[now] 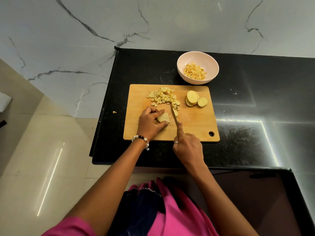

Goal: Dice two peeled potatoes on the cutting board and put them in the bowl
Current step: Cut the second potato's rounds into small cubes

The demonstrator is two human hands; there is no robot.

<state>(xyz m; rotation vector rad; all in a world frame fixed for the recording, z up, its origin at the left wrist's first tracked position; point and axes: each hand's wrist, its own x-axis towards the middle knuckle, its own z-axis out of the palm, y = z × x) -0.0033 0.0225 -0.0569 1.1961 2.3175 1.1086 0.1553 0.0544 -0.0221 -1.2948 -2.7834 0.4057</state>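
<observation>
- On the board (192,126), near its front edge, the left hand (150,124) has its fingers and thumb curled around a stack of potato slices (163,118), pinning it down.
- Right hand (188,149) is wrapped around the knife (174,114) handle, index finger stretched out along the top of the blade. There's a ring on that hand.
- Blade tip points away from the person and sits just right of the held slices, with a thin cut piece (175,113) right beside the blade on its far side.
- Left wrist has a beaded bracelet (142,139).
- Further back on the board sits a loose pile of dice (164,97), spread toward the knife tip.
- At the board's right side, a few round slices (196,98) lie overlapping, well apart from the hands.
- Behind the board, the pale bowl (197,56) stands on the black bench (247,99) with a small heap of cubes (194,71) in it.
- One stray bit (114,112) lies on the bench just left of the board.
- Marble-look wall (68,40) behind, pale tiled floor (34,159) to the left.
</observation>
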